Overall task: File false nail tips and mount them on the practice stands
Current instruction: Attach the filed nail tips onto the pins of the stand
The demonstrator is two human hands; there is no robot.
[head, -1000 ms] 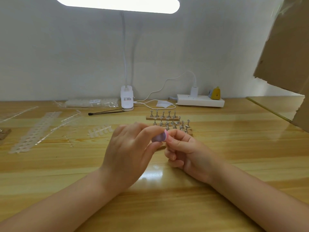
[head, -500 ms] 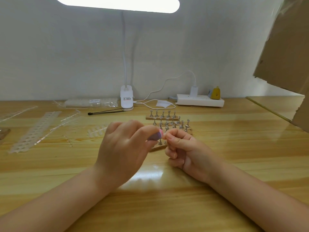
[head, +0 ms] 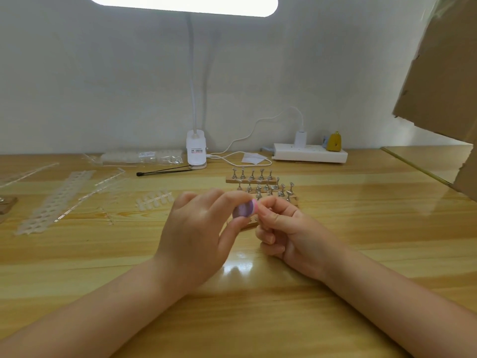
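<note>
My left hand pinches a small round purple nail file between thumb and forefinger. My right hand has its fingers curled and pinches something tiny against the file's edge; the nail tip itself is too small to make out. Just behind the hands stand wooden strips with metal practice stands in rows, partly hidden by my fingers. A short strip of clear nail tips lies to the left of the hands.
Empty nail-tip sprues and a bag of tips lie at the left. A black tool, a clip lamp base, a power strip and its cable sit by the wall. Cardboard hangs at the right.
My left hand slid the purple file left and then back right against the tip held in my right hand. The right hand stayed almost still.
</note>
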